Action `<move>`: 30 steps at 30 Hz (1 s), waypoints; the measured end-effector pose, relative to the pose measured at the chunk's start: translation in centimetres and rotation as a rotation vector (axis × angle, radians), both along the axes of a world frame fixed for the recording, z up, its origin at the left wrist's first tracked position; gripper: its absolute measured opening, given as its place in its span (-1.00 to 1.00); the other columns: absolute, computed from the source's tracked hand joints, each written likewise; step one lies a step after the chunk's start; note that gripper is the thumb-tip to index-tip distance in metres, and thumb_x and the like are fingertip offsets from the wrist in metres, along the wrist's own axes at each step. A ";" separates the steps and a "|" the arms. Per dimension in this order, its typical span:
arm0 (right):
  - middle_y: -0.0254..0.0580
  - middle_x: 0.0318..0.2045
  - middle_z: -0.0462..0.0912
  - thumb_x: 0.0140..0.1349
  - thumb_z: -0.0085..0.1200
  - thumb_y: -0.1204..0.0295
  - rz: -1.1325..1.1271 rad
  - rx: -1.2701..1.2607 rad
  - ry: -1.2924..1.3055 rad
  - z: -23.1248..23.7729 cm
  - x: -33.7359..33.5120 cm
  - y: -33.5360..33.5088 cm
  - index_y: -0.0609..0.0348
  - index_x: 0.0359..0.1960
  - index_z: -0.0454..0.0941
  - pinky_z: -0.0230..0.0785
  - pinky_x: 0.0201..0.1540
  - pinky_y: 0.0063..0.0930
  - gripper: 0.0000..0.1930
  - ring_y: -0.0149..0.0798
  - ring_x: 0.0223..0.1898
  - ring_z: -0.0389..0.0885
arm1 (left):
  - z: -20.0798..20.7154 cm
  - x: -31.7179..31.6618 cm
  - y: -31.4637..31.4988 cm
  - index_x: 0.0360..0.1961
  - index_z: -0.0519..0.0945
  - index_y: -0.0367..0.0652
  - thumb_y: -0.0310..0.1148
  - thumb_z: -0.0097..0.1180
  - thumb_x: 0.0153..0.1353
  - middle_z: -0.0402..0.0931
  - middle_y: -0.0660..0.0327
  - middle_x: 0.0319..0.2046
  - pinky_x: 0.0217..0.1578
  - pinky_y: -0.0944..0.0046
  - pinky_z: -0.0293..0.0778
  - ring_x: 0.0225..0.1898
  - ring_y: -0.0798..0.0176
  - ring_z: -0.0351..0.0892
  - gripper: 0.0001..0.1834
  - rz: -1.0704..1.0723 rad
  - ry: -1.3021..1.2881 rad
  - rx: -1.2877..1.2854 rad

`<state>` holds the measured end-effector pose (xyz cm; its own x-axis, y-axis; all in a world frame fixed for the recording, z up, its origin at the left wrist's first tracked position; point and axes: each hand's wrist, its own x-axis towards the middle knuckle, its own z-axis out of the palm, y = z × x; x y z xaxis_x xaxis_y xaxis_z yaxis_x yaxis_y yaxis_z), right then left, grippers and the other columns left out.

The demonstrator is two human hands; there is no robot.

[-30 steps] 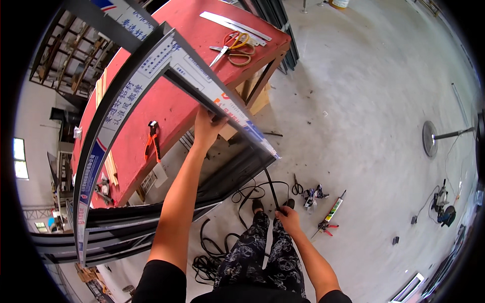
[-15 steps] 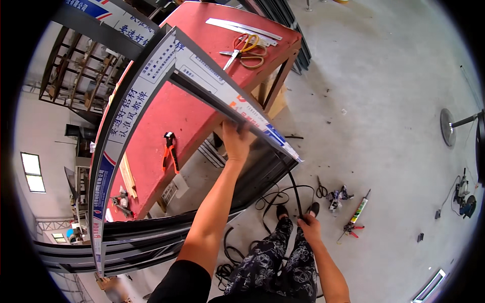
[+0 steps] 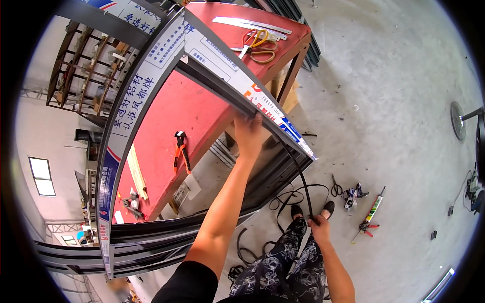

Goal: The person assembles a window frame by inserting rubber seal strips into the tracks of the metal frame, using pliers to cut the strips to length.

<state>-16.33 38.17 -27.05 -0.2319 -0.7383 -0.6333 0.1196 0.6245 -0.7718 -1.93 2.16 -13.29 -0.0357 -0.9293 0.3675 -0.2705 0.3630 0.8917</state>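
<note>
A large grey metal window frame (image 3: 146,48), with white printed protective film on its faces, stands tilted in front of me. My left hand (image 3: 248,137) reaches through its opening and touches the inner edge of the right-hand bar; its fingers are smeared by motion. A long black rubber strip (image 3: 305,184) runs from the lower end of that bar down to my right hand (image 3: 319,230). My right hand is closed around the strip, in front of my legs. More of the strip lies in loose loops (image 3: 275,202) on the floor.
Behind the frame, a red-topped workbench (image 3: 212,108) carries scissors (image 3: 260,49), orange-handled pincers (image 3: 181,151) and metal strips (image 3: 247,22). On the floor to the right lie a caulking gun (image 3: 373,212), black scissors (image 3: 336,187) and a crumpled bundle (image 3: 353,194). A round stand base (image 3: 458,120) stands farther right.
The whole view has shifted, so the frame, bench and floor items sit farther right. My left hand stays at the same bar, its fingers slightly repositioned. My right hand still grips the strip.
</note>
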 end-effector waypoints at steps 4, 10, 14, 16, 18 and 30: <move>-0.28 -0.49 0.60 0.19 0.11 0.53 -0.046 0.015 -0.018 -0.5 0.0 0.3 0.38 -0.28 0.57 0.38 -0.31 -0.53 -0.87 -0.42 -0.44 0.54 | -0.2 0.5 0.0 0.15 0.22 -0.31 -0.48 0.11 0.27 0.39 0.18 -0.07 0.00 0.32 0.43 -0.04 0.32 0.47 -0.52 -0.095 0.043 0.081; -0.23 -0.48 0.65 0.16 0.16 0.42 0.007 0.017 0.097 1.1 0.3 -0.3 0.37 -0.21 0.60 0.40 -0.29 -0.51 -0.75 -0.39 -0.43 0.58 | 0.0 0.6 0.7 0.11 0.20 -0.36 -0.64 0.14 0.16 0.40 0.09 -0.09 -0.01 0.30 0.48 -0.05 0.25 0.51 -0.48 -0.050 -0.188 0.085; -0.23 -0.50 0.65 0.16 0.16 0.41 -0.005 0.043 0.114 1.2 0.1 -0.4 0.35 -0.20 0.60 0.40 -0.30 -0.51 -0.75 -0.39 -0.43 0.59 | 0.4 0.4 0.7 0.09 0.21 -0.36 -0.63 0.16 0.15 0.40 0.08 -0.08 -0.01 0.29 0.48 -0.04 0.24 0.52 -0.48 -0.051 -0.206 0.114; -0.22 -0.49 0.65 0.16 0.16 0.40 -0.021 0.030 0.097 0.7 -0.1 -0.2 0.36 -0.20 0.60 0.40 -0.30 -0.51 -0.74 -0.38 -0.43 0.59 | 0.4 0.5 0.5 0.09 0.21 -0.36 -0.63 0.18 0.14 0.39 0.08 -0.06 0.00 0.28 0.48 -0.02 0.24 0.51 -0.46 -0.103 -0.165 0.151; -0.22 -0.49 0.65 0.17 0.16 0.40 -0.006 0.023 0.099 0.4 -0.2 -0.4 0.36 -0.20 0.60 0.40 -0.30 -0.50 -0.74 -0.38 -0.43 0.59 | -0.4 0.5 0.4 0.14 0.20 -0.35 -0.61 0.24 0.10 0.34 0.06 0.00 0.01 0.25 0.47 0.01 0.23 0.47 -0.38 -0.130 -0.155 0.113; -0.22 -0.39 0.65 0.18 0.19 0.41 0.029 0.035 -0.051 -3.1 -0.5 -3.5 0.40 -0.13 0.57 0.39 -0.23 -0.54 -0.70 -0.41 -0.34 0.57 | -5.5 1.2 0.3 0.17 0.21 -0.30 -0.68 0.15 0.10 0.45 0.25 -0.22 -0.11 0.47 0.42 -0.20 0.44 0.44 -0.40 -0.031 -0.074 0.125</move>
